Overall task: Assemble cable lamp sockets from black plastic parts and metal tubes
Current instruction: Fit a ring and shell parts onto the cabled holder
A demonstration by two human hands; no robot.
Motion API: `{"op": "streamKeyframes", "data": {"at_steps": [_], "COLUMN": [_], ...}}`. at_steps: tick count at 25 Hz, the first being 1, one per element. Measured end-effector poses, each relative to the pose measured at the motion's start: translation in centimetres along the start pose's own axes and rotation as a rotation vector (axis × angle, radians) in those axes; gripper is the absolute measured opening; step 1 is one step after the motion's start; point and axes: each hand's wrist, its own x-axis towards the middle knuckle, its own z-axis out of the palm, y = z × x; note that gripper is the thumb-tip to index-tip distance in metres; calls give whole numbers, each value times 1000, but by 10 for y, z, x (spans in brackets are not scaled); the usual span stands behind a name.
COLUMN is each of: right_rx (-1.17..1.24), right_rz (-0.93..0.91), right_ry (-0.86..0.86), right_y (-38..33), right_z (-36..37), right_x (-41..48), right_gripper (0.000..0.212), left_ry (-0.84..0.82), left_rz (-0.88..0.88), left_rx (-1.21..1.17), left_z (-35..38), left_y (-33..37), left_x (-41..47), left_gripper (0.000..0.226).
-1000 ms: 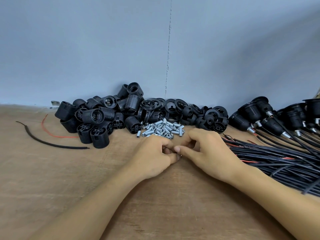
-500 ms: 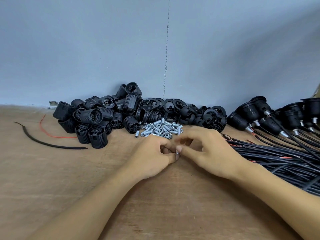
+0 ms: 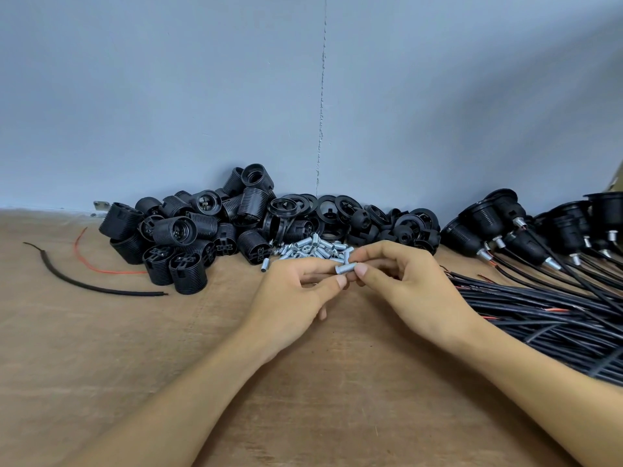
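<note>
A short silver metal tube (image 3: 345, 267) is held between my two hands just above the wooden table (image 3: 101, 332). My left hand (image 3: 293, 298) pinches one end with thumb and fingers, and my right hand (image 3: 404, 288) pinches the other end. Behind my hands lies a small heap of loose metal tubes (image 3: 310, 249). Black threaded socket bodies (image 3: 175, 244) are piled at the back left, with black rings and caps (image 3: 371, 224) to their right.
Assembled black sockets with cables (image 3: 526, 237) lie at the back right, their black cable bundle (image 3: 546, 315) spreading over the table's right side. A loose black wire (image 3: 84, 284) and a thin red wire (image 3: 101, 267) lie at the left. A blue-grey wall stands behind.
Both hands have lifted slightly from the table and the metal tube between the fingertips has come into plain sight.
</note>
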Motion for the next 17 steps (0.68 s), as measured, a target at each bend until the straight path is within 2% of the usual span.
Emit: {"op": "streamKeyframes", "data": {"at_steps": [2,4,7,12,13,15,17], "right_rx": [20,-17,-128,-18,-28,-39,24], "right_rz": [4,-4,-21,-28,-32,-27,-7], "right_ry": [-8,-9,-11,-7,-13,-34,-72], "right_y": [1,2,2,5,6,5,6], "right_z": [-2,-3,-2,1,0,0,-1], "right_x": [-1,-1,-3,-3,-3,-3,-3], "right_gripper": [9,9,29,8,6,22,18], "left_ry": [7,36,107,126,128,128,132], "left_rz": [19,76,153,198,207,210,205], "left_rx": [-64,-17,126,179,190,201,197], "left_z": [2,3,7,9,8,9,9], "left_y": [2,3,1,5,5,5,4], "left_x": [-2,-3,-6,-7,-7,-7,-7], "left_gripper": [17,17,25,46,47,38,35]}}
